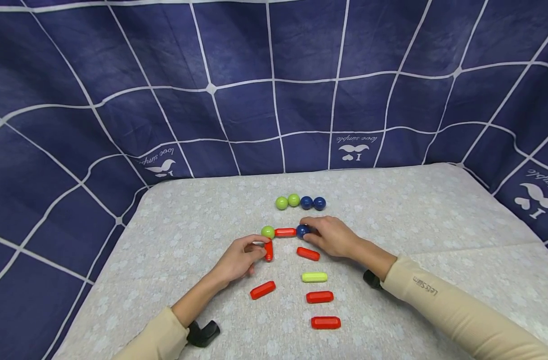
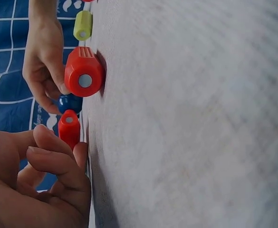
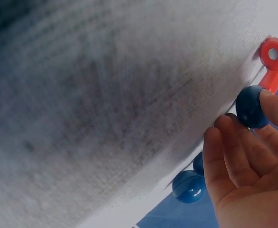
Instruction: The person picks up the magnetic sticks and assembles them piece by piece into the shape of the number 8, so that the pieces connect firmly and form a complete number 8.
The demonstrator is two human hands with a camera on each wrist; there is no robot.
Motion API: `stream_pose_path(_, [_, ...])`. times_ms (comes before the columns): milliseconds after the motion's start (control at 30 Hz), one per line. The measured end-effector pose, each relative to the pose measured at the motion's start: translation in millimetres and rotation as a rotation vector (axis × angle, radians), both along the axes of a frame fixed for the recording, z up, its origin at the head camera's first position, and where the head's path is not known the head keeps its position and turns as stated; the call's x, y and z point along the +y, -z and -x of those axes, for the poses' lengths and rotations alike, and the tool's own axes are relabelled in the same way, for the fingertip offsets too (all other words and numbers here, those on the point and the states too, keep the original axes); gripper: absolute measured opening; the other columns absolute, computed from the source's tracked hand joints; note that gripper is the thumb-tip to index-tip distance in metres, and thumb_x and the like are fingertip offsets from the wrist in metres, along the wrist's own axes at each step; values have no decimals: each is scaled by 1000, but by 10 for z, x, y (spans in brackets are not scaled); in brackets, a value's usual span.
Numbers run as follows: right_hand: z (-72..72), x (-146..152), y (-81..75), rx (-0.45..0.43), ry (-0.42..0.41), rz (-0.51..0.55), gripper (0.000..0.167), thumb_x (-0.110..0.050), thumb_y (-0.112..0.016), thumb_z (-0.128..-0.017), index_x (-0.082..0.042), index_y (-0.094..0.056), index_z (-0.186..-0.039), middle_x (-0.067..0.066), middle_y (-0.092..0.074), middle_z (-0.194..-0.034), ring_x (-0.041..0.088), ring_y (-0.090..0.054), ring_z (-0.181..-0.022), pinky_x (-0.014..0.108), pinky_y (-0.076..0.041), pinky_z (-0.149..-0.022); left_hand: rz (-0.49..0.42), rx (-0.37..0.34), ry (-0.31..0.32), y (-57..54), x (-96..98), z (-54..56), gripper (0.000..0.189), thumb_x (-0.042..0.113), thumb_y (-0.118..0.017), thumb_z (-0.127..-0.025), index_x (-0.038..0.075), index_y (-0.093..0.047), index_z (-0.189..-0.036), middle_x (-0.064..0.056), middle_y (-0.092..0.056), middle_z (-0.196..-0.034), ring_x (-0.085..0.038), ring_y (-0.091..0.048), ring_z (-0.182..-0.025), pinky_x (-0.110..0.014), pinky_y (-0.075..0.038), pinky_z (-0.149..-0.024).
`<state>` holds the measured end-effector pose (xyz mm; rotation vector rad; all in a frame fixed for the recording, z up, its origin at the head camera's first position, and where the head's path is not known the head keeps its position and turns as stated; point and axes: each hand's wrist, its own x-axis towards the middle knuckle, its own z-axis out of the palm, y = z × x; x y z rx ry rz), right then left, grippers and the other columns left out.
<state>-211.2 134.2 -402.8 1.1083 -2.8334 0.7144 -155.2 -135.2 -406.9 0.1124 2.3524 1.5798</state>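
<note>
Pinch of the right hand [image 1: 333,238] on a blue ball [image 1: 302,231], of the left hand [image 1: 237,257] on a red rod [image 1: 269,251].

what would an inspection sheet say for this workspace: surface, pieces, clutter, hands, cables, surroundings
Surface: pale patterned tablecloth.
Pieces in use: green ball, middle red rod and held blue ball form a line; held red rod lies on the green ball's near side.
Other pieces: two far green balls and two far blue balls in a row; four loose red rods and one yellow-green rod lie nearer.
Clutter: nothing seen.
Hands: left hand pinches a red rod; right hand pinches a blue ball.
Cables: nothing seen.
Surroundings: dark blue curtain with white grid lines.
</note>
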Motion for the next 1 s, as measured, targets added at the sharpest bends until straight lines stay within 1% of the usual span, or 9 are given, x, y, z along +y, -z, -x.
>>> stream_pose_path(267, [-2,2,-4,5,7,-7,30,-17,-69,-94,-7,-63,-122,-3,-66,-95,11,-53,-75,35,-47,-71,5,2,-20,-10,-13,43,24,11,-61,-95,10,-66,-118,-10,-60,-79,-14,-45,-44,-22,-30,-39])
stream_pose_path(333, [-2,3,-2,6,6,-7,30,-17,-68,-94,-6,-63,-122,-3,-66,-95,11,-53,-75,34,-47,-71,-15,-11,-53,-13,-7,68,22,10,-61,-94,10,-67,-116,-11,-60,-78,-13,-42,-43,-22,-30,-40])
stream_pose_path(433, [2,1,1,6,3,-7,30,-17,-68,-94,-7,-63,-122,-3,-65,-95,10,-53,-74,34,-47,-71,-63,-38,-142,-33,1,112,21,9,-61,-93,9,-67,-113,-11,-62,-83,-12,-39,-43,-22,-28,-40])
stream_pose_path(500, [3,0,0,5,3,-7,30,-17,-68,-94,-7,-63,-122,-3,-65,-95,10,-53,-74,34,-47,-71,-98,-39,-197,-53,3,148,22,9,-62,-92,8,-66,-114,-12,-61,-84,-12,-38,-44,-22,-27,-40])
stream_pose_path(600, [2,-2,-4,3,5,-12,31,-17,-68,-94,-7,-63,-123,-3,-66,-96,10,-53,-75,34,-47,-71,-134,-20,-240,-79,14,218,26,10,-63,-93,5,-64,-118,-13,-58,-85,-12,-39,-46,-22,-27,-41])
stream_pose_path(700, [2,1,-7,5,3,-13,31,-18,-68,-94,-7,-63,-123,-2,-66,-97,10,-54,-76,34,-48,-72,-148,18,-240,-116,68,301,29,11,-63,-93,4,-62,-122,-12,-59,-89,-12,-41,-48,-22,-29,-41])
stream_pose_path(800, [0,0,-6,9,5,-15,31,-17,-68,-94,-7,-63,-123,-2,-66,-97,11,-55,-76,35,-48,-72,-127,81,-212,-159,156,401,30,11,-63,-94,3,-62,-123,-11,-61,-97,-13,-43,-49,-22,-32,-42])
stream_pose_path(933, [-6,-11,1,4,12,-23,31,-18,-68,-95,-7,-63,-123,-2,-66,-97,11,-55,-77,35,-49,-73,-110,166,-182,-183,245,569,31,10,-64,-93,2,-62,-123,-11,-60,-100,-13,-45,-51,-22,-36,-46])
stream_pose_path(1000, [-9,-14,-1,1,12,-26,31,-18,-68,-95,-7,-63,-123,-1,-67,-99,11,-56,-79,36,-49,-74,-107,185,-181,-182,275,656,31,9,-64,-93,2,-62,-123,-11,-60,-100,-13,-44,-52,-22,-37,-48])
